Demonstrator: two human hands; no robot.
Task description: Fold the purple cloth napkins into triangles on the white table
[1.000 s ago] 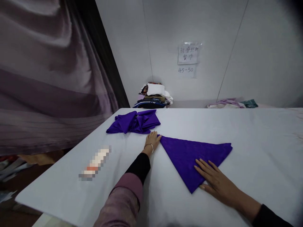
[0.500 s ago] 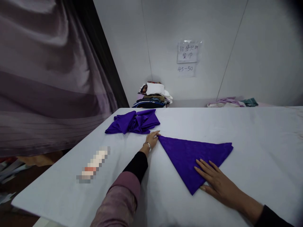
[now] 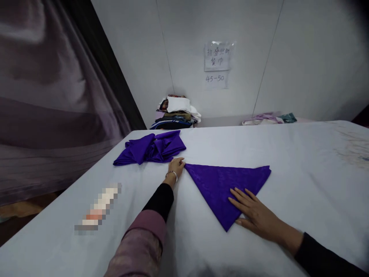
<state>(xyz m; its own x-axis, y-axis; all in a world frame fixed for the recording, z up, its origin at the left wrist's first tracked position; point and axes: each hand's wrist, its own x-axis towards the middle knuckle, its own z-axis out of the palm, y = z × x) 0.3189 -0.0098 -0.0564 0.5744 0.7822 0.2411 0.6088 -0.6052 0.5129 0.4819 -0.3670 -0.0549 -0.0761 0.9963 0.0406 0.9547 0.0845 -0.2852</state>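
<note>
A purple napkin (image 3: 215,184), folded into a triangle, lies flat on the white-covered table in front of me. My left hand (image 3: 176,167), with a bracelet at the wrist, is at its far left corner, the fingers curled together and seemingly pinching the tip. Flat over the right slanting edge, near the bottom point, rests my right hand (image 3: 253,211) with fingers spread; its thumb lies just off the cloth. Just beyond my left hand is a loose heap of purple cloth (image 3: 152,148).
A blurred-out strip (image 3: 99,207) lies on the table (image 3: 138,246) at the left. Behind the far edge are a stack of folded clothes (image 3: 177,113) and more fabric (image 3: 265,118). A handwritten sign (image 3: 218,57) hangs on the wall; a curtain (image 3: 57,96) drapes at left.
The whole view has shifted, so things appear a little further left. Both hands keep nearly the same places on the napkin, which keeps its triangle shape.
</note>
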